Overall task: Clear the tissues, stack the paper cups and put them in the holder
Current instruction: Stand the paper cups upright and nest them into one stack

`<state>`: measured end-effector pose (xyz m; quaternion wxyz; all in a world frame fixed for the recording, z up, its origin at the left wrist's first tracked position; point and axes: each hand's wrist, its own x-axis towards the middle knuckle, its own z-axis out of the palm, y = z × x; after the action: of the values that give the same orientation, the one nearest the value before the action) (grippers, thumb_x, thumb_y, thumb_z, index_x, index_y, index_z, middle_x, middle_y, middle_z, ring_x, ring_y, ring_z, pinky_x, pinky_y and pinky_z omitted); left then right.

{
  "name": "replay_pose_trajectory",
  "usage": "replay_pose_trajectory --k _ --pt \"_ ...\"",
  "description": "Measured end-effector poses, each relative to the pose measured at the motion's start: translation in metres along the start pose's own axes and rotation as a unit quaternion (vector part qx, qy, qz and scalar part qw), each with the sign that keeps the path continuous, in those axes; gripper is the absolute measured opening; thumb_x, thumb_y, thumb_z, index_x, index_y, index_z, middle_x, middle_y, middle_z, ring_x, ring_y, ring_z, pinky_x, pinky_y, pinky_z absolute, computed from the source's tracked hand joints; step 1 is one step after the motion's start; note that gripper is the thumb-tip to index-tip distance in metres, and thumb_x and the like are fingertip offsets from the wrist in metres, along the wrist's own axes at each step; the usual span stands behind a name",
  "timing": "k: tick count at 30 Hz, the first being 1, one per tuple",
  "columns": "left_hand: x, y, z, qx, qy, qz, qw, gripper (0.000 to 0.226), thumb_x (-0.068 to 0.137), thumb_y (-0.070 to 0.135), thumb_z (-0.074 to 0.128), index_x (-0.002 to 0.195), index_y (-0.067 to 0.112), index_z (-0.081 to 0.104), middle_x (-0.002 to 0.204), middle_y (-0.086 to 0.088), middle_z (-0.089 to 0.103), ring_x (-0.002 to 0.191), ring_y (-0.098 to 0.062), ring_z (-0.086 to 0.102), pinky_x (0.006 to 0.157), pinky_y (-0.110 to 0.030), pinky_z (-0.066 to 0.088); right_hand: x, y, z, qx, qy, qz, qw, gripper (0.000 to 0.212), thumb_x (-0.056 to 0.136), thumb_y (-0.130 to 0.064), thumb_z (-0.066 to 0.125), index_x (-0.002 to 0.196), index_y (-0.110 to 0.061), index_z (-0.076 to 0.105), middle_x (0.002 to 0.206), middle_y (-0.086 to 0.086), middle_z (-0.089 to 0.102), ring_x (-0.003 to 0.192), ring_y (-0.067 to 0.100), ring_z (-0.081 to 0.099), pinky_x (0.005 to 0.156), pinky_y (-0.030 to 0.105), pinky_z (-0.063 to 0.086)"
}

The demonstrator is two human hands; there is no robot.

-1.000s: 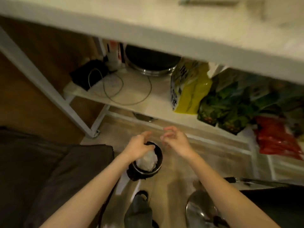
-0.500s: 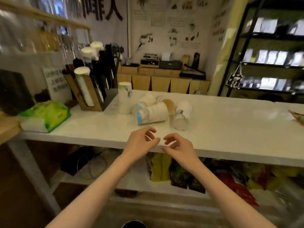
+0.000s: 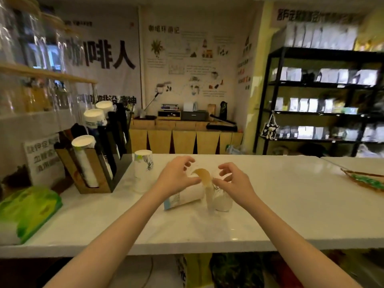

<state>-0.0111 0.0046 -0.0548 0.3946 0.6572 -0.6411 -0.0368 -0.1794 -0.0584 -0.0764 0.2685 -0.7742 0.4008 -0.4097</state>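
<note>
Several white paper cups lie tipped over on the white counter (image 3: 291, 204): one with a blue band (image 3: 185, 198), one showing a brown inside (image 3: 202, 175), and one more (image 3: 222, 200) to the right. Another cup (image 3: 143, 170) stands upside down to their left. My left hand (image 3: 176, 177) hovers over the brown-inside cup with fingers spread and curled near its rim. My right hand (image 3: 234, 181) is just right of that cup, fingers also apart. Neither hand clearly grips anything. The wood-and-black cup holder (image 3: 94, 175) with cup stacks stands at the left.
A green tissue pack (image 3: 27, 210) lies at the counter's left front edge. A small sign (image 3: 41, 156) stands behind the holder. A leaf-shaped tray (image 3: 365, 180) sits at the far right. Bags fill the shelf under the counter (image 3: 228, 271).
My view rose from the floor bin, where a tissue lay, to the counter. Both hands moved forward from the counter's edge to the tipped cups.
</note>
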Motion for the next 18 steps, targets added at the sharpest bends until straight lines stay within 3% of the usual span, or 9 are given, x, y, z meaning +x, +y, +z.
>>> replay_pose_trajectory --k 8,12,14,18 --pt "0.025 -0.035 0.029 0.083 -0.093 -0.034 0.992 0.084 0.064 0.047 0.072 0.134 0.023 0.031 0.140 -0.004 0.038 0.126 -0.022 0.038 0.100 -0.038 0.038 0.024 0.034 -0.005 -0.049 0.033 0.137 0.989 0.057 0.074 -0.040 0.070 0.118 -0.010 0.049 0.102 0.005 0.056 0.090 0.021 0.055 0.072 0.031 0.043" --pt "0.028 -0.051 0.042 0.152 -0.118 -0.037 0.981 0.094 0.063 0.055 0.069 0.138 0.021 0.024 0.140 -0.006 0.038 0.127 -0.024 0.038 0.100 -0.038 0.038 0.037 0.050 0.001 -0.050 0.030 0.227 0.972 0.078 0.070 -0.051 0.069 0.127 -0.005 0.041 0.123 0.013 0.053 0.110 0.030 0.054 0.087 0.046 0.052" --pt "0.028 -0.056 0.048 0.171 -0.118 -0.030 0.978 0.093 0.064 0.055 0.067 0.138 0.020 0.023 0.140 -0.006 0.039 0.127 -0.025 0.038 0.101 -0.038 0.038 0.043 0.054 0.005 -0.039 0.018 0.261 0.964 0.085 0.068 -0.054 0.069 0.129 -0.004 0.036 0.131 0.015 0.048 0.114 0.032 0.052 0.081 0.046 0.054" --pt "0.026 -0.060 0.055 0.216 -0.121 -0.025 0.969 0.089 0.068 0.053 0.063 0.139 0.020 0.020 0.141 -0.006 0.040 0.127 -0.026 0.038 0.102 -0.040 0.036 0.053 0.058 0.013 0.003 0.008 0.310 0.951 0.097 0.063 -0.058 0.069 0.134 -0.005 0.029 0.132 0.016 0.048 0.108 0.035 0.057 0.053 0.036 0.050"
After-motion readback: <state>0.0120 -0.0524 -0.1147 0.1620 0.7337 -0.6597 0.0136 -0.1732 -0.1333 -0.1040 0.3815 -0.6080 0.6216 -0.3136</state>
